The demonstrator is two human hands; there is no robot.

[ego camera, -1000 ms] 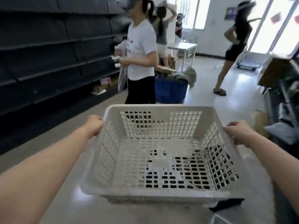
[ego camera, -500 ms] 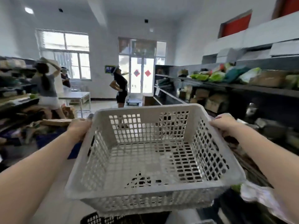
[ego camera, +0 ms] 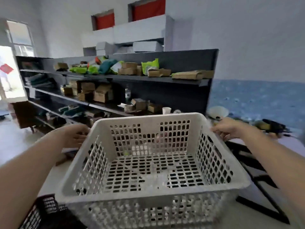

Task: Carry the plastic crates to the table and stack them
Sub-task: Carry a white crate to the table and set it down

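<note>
A white perforated plastic crate [ego camera: 153, 166] fills the middle of the view, held up in front of me and empty inside. My left hand [ego camera: 72, 136] grips its far left rim, fingers curled over the edge. My right hand [ego camera: 228, 129] grips the far right rim the same way. A black perforated crate [ego camera: 42, 212] shows at the bottom left, partly under the white one. A white table surface [ego camera: 293, 144] with a black frame lies low on the right.
A dark shelf unit [ego camera: 165, 80] runs across the back, loaded with cardboard boxes, green bags, a bottle [ego camera: 127, 95] and a paper cup [ego camera: 166, 110]. Dark and yellow items [ego camera: 270, 126] lie on the table at right. A bright doorway is at far left.
The view has swung to the right, from the aisle with people to the stocked shelf and table. Both hands keep their hold on the white crate. A black crate now shows below left.
</note>
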